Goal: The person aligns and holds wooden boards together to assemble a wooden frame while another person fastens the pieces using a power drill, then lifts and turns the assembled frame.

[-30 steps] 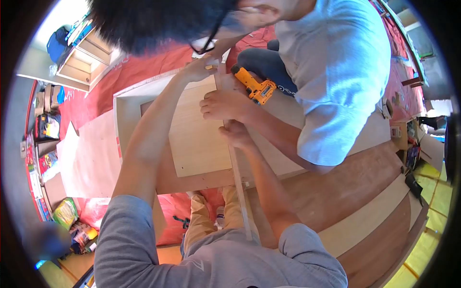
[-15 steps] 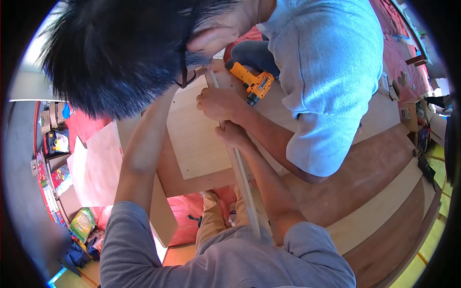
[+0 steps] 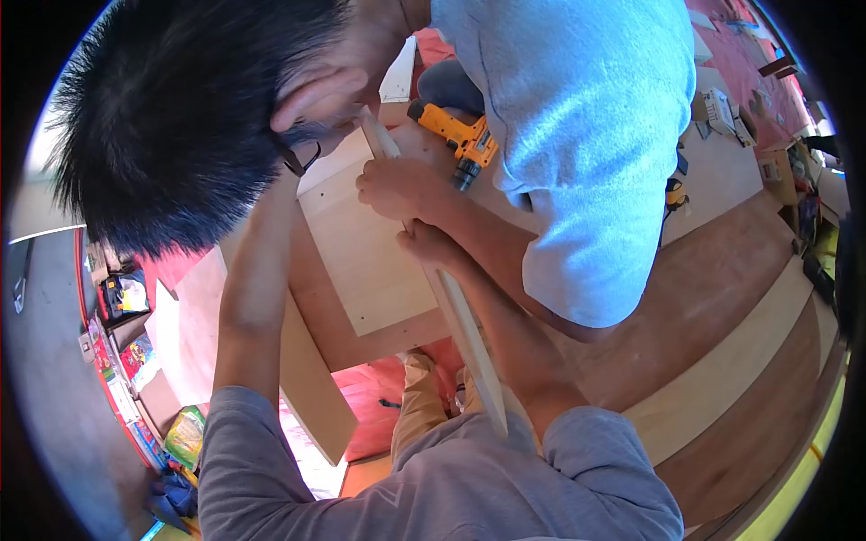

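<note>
A long narrow wooden board (image 3: 471, 347) stands on edge, running from the co-worker's face down to my lap. My right hand (image 3: 428, 245) is closed around it near its middle. Just above, a co-worker's hand (image 3: 397, 189) also grips this board. My left forearm (image 3: 255, 298) reaches up at the left, but the co-worker's head hides my left hand and whatever it touches. Beneath the hands lies a pale wooden panel (image 3: 361, 252) with small dark holes, on a browner sheet.
A yellow-orange cordless drill (image 3: 456, 133) lies beyond the co-worker's hand. The co-worker's head (image 3: 189, 117) and sleeve (image 3: 586, 207) crowd the upper view. An upright wooden panel (image 3: 316, 388) stands at left. Large wooden sheets (image 3: 686, 307) spread right; packets (image 3: 185, 433) lie lower left.
The co-worker's head and shoulder have shifted left in the view. The narrow board shows slightly more of its side face. My right hand keeps its grip.
</note>
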Demonstrator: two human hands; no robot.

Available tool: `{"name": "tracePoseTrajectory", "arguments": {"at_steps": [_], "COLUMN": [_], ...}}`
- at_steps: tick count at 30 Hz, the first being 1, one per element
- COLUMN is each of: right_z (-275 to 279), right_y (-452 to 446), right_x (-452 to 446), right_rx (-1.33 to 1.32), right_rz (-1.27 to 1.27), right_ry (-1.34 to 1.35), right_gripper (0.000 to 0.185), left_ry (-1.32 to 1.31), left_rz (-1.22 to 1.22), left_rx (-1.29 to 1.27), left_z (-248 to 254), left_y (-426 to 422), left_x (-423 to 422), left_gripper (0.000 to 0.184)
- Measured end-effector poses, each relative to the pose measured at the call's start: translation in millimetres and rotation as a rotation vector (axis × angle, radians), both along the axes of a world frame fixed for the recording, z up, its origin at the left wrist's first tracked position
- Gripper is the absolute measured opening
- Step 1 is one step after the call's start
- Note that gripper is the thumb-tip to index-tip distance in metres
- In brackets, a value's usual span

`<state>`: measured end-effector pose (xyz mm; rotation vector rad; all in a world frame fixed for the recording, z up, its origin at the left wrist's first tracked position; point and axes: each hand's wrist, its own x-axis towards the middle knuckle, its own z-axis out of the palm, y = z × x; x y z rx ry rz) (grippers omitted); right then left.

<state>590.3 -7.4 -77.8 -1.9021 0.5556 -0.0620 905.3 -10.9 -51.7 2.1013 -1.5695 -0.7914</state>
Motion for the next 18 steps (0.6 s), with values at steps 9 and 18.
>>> {"name": "tracePoseTrajectory", "arguments": {"at_steps": [9, 18], "right_z": [1.2, 1.7], "right_y": [2.3, 3.4], "right_x": [-0.1, 0.3], "right_rx": [-0.007, 0.098], "right_rz": [-0.045, -0.052], "right_ry": [0.026, 0.04], "right_gripper": [0.026, 0.018], "left_ry": [-0.016, 0.508], "left_rz": [0.006, 0.05], "left_rx": [0.021, 0.001], "left_z": [5.4, -0.5], "left_y": [7.7, 6.8], "left_x": [-6.5, -13.7], "left_gripper": [0.04, 0.045]}}
